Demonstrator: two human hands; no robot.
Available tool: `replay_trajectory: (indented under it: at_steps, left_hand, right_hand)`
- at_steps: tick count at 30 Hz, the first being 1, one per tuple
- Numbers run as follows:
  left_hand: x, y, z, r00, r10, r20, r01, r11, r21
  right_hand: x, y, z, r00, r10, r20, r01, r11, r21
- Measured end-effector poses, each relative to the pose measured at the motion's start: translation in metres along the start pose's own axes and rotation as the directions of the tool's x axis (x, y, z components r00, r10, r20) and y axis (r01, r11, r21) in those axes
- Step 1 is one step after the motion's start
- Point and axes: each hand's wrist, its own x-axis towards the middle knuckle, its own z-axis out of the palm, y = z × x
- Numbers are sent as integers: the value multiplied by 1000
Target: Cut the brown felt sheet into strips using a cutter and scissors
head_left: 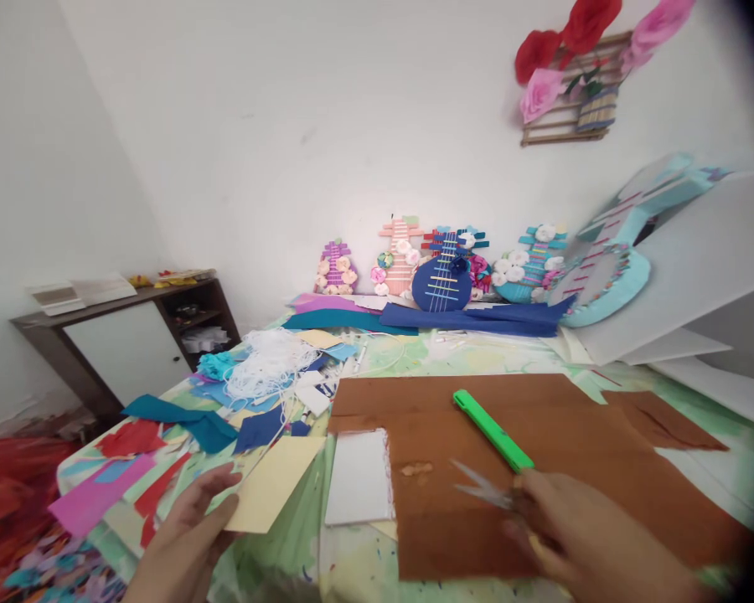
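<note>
My left hand [192, 532] pinches the near-left corner of a pale yellow sheet [276, 486], lifted a little above the tablecloth. In my right hand [571, 528] is a pair of scissors [487, 487], blades parted and pointing left over a large brown sheet [508, 536]. A green utility knife [493, 429] lies on the brown sheet, just beyond the scissors. Left of the blades, a small light-brown scrap [416, 469] rests on the sheet. A white rectangular board [359, 477] sits against the brown sheet's left edge, between my hands.
Coloured scraps and a heap of white string [270, 364] cover the table's left side. Decorated lute-shaped crafts [441, 272] stand along the wall behind rolled blue material [477, 318]. A large light-blue lute [609, 289] leans at right. A low cabinet [122, 343] stands at left.
</note>
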Motion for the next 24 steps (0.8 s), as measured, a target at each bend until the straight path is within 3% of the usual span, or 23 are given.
replay_trajectory:
  at_steps: [3,6,9,12,14,16,17,20,22,24]
  left_hand:
    - [-11,0,13,998,-53,24,58,971,-232]
    - [-13,-7,19,995,-91,48,100,964,-247]
    - [-10,-16,16,993,-69,92,81,987,-141]
    - [-12,-20,18,973,128,193,-124,992,-32]
    - [-18,-18,27,895,306,324,-332,943,25]
    - [-29,-16,44,777,442,449,-508,861,32]
    - [-35,-16,54,737,508,446,-570,822,4]
    - [-55,-22,88,600,624,502,-678,729,-95]
    - [-65,-29,109,529,650,546,-712,690,-131]
    - [-72,-35,126,486,654,580,-731,668,-141]
  right_hand:
    - [39,-54,4,995,-90,53,91,995,-29]
    - [66,-87,10,989,-128,80,134,988,-72]
    - [79,-97,17,985,-110,133,120,990,-72]
    - [83,-90,16,995,-53,80,51,998,35]
    - [84,-76,11,1000,13,1,-13,1000,17]
    - [83,-57,4,993,83,-79,-88,994,-70]
    - [81,-47,2,989,112,-101,-122,987,-104]
    - [73,-17,0,970,197,-140,-224,950,-217]
    - [68,-3,4,967,240,-90,-254,944,-210]
    - [65,8,7,960,275,-44,-279,945,-173]
